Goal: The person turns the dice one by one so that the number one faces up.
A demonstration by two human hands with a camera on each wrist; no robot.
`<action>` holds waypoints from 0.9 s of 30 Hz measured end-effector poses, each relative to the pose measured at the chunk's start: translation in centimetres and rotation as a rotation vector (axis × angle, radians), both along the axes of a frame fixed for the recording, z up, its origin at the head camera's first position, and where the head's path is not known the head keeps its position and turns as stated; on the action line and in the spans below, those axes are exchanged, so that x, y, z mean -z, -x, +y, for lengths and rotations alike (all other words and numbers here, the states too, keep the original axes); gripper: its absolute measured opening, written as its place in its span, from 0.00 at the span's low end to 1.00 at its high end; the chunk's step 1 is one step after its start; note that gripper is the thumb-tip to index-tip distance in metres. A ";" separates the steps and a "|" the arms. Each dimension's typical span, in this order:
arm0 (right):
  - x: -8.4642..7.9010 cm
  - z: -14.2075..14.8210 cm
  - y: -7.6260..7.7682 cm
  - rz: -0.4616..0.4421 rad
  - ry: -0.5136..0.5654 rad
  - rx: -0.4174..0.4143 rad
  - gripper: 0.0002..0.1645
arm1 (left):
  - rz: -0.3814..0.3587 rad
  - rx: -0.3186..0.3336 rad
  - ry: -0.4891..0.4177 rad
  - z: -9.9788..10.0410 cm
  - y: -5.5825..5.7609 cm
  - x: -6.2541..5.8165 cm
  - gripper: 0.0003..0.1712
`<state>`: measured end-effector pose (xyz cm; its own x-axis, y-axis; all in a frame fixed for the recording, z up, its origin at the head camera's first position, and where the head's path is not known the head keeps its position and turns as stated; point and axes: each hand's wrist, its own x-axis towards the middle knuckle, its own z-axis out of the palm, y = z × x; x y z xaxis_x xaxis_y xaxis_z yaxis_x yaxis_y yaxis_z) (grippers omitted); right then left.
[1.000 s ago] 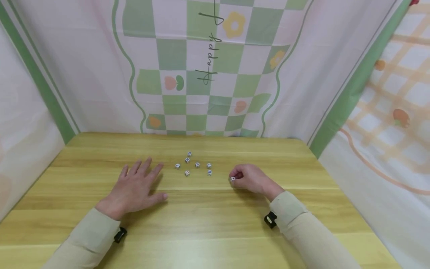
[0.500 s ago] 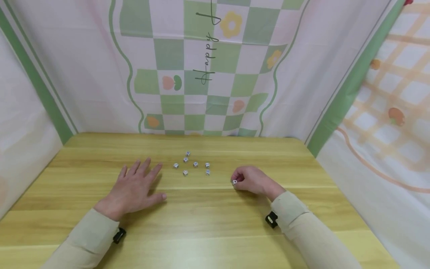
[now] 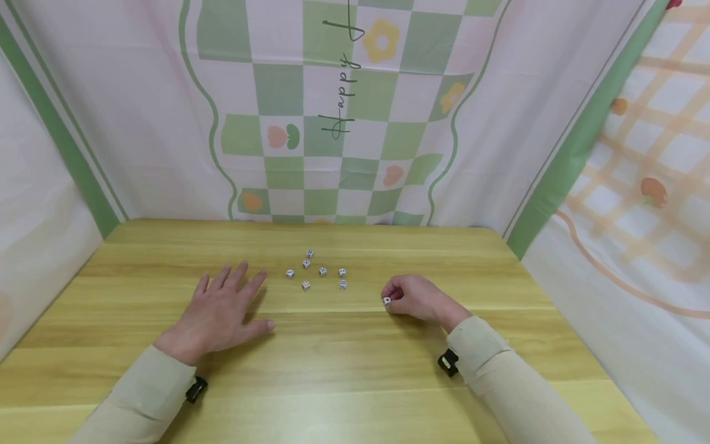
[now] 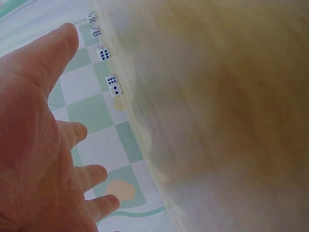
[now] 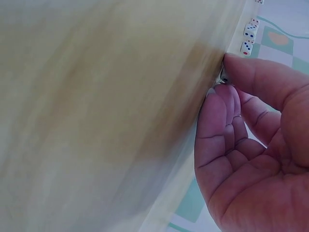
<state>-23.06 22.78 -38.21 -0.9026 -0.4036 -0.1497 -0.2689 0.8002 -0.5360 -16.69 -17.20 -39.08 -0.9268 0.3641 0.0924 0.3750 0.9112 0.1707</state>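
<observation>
My right hand [image 3: 417,297] pinches a small white die [image 3: 386,301] between thumb and curled fingers, low over the table on the right. In the right wrist view only a sliver of that die [image 5: 225,76] shows between the fingertips. Palm down on the left, my left hand [image 3: 219,314] has its fingers spread and holds nothing. Between the hands lie several loose dice, among them one die [image 3: 290,274] nearest the left fingertips and another die [image 3: 342,284] nearest the right hand. Blue pips show on a die [image 4: 104,53] in the left wrist view.
The wooden table [image 3: 333,370] reaches back to a hanging cloth [image 3: 327,142] with green checks and the word "Happy". More printed cloth [image 3: 638,185] closes off the right side, and a pale cloth [image 3: 39,203] the left.
The pinched die has come slightly nearer to me and turned a little in the right fingers. My left hand and the loose dice keep their places; the head view has shifted slightly.
</observation>
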 end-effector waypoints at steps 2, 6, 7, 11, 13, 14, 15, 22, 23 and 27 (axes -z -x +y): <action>0.0 0.0 0.0 -0.013 0.011 0.005 0.10 | 0.003 0.000 0.002 0.0 -0.1 0.0 0.56; 0.1 0.0 0.1 -0.023 0.026 0.009 0.10 | 0.012 -0.003 0.005 -0.1 -0.2 -0.2 0.55; 0.1 0.0 0.1 -0.021 0.029 0.008 0.10 | 0.015 -0.004 0.006 -0.1 -0.2 -0.2 0.55; 0.2 0.0 0.0 -0.008 0.037 0.000 0.09 | 0.010 -0.004 0.003 -0.1 -0.2 -0.2 0.55; 0.3 0.0 0.0 -0.002 0.040 -0.001 0.09 | 0.008 -0.002 0.002 -0.1 -0.2 -0.1 0.56; 0.3 0.0 0.0 -0.002 0.042 -0.002 0.08 | 0.006 -0.001 0.002 -0.1 -0.2 -0.1 0.56; 0.4 0.0 0.0 -0.002 0.045 -0.002 0.08 | 0.005 0.000 0.002 -0.1 -0.2 0.0 0.56; 0.5 0.1 0.1 -0.008 0.079 -0.002 0.07 | 0.007 0.000 0.012 -0.2 0.0 0.1 0.56; 0.5 0.2 0.1 -0.012 0.084 0.001 0.07 | 0.001 0.000 0.012 -0.1 0.0 0.1 0.56; 0.6 0.6 0.2 -0.015 0.085 0.008 0.07 | -0.004 0.008 0.008 0.3 0.3 0.0 0.56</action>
<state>-23.22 23.35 -38.76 -0.9038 -0.4079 -0.1291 -0.2536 0.7537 -0.6063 -17.01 -16.92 -39.07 -0.9243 0.3719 0.0862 0.3814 0.9096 0.1648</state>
